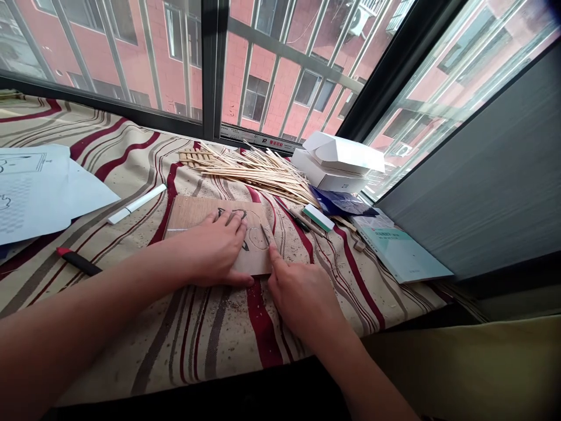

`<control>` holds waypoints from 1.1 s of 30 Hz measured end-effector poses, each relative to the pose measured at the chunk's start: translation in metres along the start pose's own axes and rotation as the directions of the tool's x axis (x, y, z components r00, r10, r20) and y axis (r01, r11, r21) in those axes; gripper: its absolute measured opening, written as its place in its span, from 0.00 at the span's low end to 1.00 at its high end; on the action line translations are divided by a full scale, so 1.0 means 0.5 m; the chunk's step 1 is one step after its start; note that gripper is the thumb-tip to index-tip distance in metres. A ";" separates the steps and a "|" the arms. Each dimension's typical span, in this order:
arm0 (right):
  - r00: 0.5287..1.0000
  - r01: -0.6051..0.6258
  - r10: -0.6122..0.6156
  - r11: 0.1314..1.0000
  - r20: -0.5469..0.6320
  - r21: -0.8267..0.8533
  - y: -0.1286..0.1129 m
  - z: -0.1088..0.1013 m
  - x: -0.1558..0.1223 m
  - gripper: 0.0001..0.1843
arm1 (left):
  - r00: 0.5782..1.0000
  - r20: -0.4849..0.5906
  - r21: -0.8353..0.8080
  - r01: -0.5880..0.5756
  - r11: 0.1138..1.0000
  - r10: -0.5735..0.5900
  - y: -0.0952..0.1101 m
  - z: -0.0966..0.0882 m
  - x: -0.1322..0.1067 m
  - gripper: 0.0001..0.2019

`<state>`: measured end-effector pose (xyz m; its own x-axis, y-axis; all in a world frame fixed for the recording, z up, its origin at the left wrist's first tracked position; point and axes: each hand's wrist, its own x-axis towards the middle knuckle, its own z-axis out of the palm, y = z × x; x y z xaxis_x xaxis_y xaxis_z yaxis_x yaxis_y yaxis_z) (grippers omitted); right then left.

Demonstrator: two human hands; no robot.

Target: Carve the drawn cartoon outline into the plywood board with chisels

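Note:
My left hand (214, 251) lies flat on a thin wooden board (193, 211), its fingers spread over a dark-lined drawing (254, 231). My right hand (298, 298) is at the board's right side, its forefinger touching the near corner. Just beyond that fingertip stands a thin dark blade or tool (265, 235); I cannot tell whether my right hand holds it. The board rests on a cream cloth with red and grey stripes (205, 333), which is scattered with wood dust.
Behind the board lies a heap of thin wooden sticks (254, 172). A white box (333, 164), a teal book (398, 248), a green-and-white block (318, 217), papers (30, 193), a white marker (137, 204) and a red-capped pen (78, 261) surround it. A barred window (280, 64) stands behind.

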<state>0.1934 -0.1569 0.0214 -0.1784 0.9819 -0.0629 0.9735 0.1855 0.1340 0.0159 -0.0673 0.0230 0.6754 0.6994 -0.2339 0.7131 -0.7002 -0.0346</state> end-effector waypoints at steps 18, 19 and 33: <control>1.000 0.013 -0.013 1.000 -0.020 0.021 0.006 -0.004 0.002 0.33 | 0.999 0.044 0.085 0.022 0.996 -0.026 -0.001 0.002 0.003 0.58; 1.000 0.017 -0.017 1.000 -0.017 0.021 0.008 -0.004 0.002 0.33 | 0.999 0.039 0.089 0.025 0.996 -0.029 -0.002 0.003 0.003 0.58; 0.999 0.035 -0.037 0.999 0.033 0.038 0.026 -0.015 -0.002 0.33 | 1.000 -0.005 -0.010 0.023 1.000 -0.023 -0.006 0.001 0.001 0.58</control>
<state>0.2053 -0.1549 0.0304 -0.2093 0.9727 -0.0999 0.9713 0.2186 0.0937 0.0141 -0.0647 0.0225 0.6599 0.7158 -0.2283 0.7300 -0.6827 -0.0303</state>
